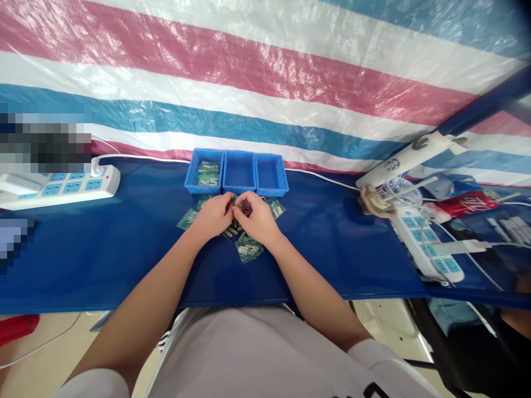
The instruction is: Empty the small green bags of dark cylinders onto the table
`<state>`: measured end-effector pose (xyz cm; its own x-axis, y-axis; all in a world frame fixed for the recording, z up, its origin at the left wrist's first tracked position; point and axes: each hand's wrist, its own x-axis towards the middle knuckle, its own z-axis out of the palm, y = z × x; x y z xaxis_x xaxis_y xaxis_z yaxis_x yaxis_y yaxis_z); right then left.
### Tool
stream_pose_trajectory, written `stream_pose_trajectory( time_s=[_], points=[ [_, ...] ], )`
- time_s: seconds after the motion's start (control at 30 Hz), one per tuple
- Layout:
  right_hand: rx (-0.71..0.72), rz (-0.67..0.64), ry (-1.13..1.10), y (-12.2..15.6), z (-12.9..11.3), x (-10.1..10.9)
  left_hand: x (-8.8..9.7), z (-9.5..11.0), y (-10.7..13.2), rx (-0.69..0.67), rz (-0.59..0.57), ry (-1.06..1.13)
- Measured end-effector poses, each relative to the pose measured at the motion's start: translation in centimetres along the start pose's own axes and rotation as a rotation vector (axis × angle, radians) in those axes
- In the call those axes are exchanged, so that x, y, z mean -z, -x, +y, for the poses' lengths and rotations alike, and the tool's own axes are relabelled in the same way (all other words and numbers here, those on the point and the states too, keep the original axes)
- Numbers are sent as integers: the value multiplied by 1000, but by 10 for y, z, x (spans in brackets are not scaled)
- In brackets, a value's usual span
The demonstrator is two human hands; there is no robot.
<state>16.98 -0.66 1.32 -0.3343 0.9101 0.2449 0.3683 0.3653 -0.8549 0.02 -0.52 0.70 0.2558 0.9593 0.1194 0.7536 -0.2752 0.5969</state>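
My left hand (pixel 216 214) and my right hand (pixel 256 219) meet just in front of the blue bins, fingers curled and thumbs close together. A bit of a small green plastic bag shows between their fingertips, mostly hidden by the fingers. Loose small metal pins (pixel 229 232) lie on the table under the hands. Around them rest filled green bags: one at the front (pixel 249 248), another on the left (pixel 188 219), and one beside my right hand (pixel 277 208). The left blue bin (pixel 191 176) contains several such bags.
The middle bin (pixel 239 172) and right bin (pixel 271 174) adjoin the left one. Power strips sit at left (pixel 103 181) and right (pixel 427 249). Also at right are a white cylinder (pixel 398 160), a plastic cup (pixel 402 192) and a red can (pixel 468 204). A striped tarp (pixel 265 72) hangs behind.
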Motion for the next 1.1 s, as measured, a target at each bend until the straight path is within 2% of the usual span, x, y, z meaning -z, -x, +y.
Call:
stream_pose_trajectory(
  time_s=[1.1],
  points=[
    [17,10,3,-1,0,0,1,2,-1,4,-10,-3]
  ],
)
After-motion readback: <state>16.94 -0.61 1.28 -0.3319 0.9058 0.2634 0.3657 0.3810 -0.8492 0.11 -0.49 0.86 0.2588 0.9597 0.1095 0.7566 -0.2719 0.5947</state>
